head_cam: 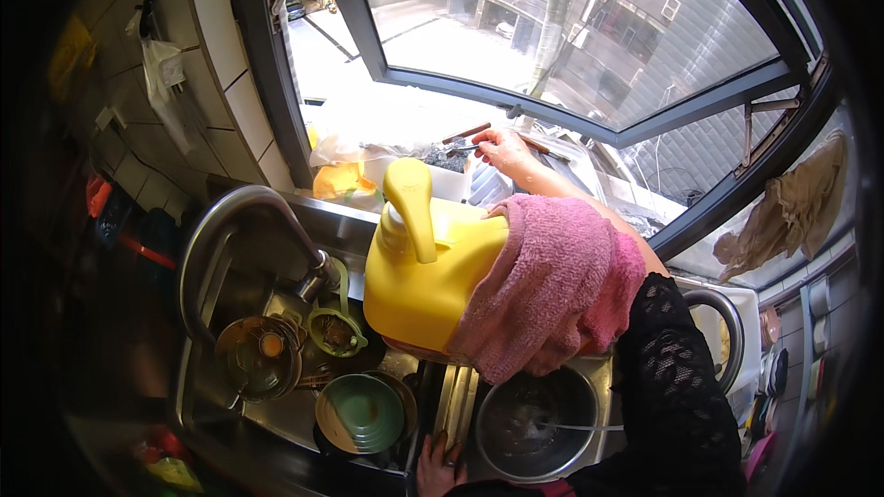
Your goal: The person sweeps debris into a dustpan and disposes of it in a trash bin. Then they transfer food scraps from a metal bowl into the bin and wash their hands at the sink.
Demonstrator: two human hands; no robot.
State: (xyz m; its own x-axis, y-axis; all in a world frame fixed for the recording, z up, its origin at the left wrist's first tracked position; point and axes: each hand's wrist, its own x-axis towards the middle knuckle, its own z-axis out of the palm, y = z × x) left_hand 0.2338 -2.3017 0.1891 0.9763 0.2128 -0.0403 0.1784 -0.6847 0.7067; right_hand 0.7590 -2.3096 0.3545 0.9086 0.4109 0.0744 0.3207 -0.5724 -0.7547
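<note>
My right hand (507, 154) reaches past the sink to the window ledge. Its fingertips pinch a slim metal utensil (461, 150), whose exact kind I cannot tell, above dark steel wool (449, 160) in a white container (442, 183). A brown handle (467, 132) lies just beyond. My left hand (440, 466) rests on the metal divider (456, 400) between two basins, fingers partly hidden. Beneath my right arm stands a yellow pump bottle (428, 276) with a pink towel (552, 276) draped over it. Water runs into a steel bowl (535, 445) in the right basin.
The left basin holds stacked bowls (259, 359), a green dish (362, 414) and a green strainer (336, 331). A curved faucet (197, 248) arches over it; another faucet (732, 331) stands at right. The open window frame (497, 88) hangs beyond my right hand.
</note>
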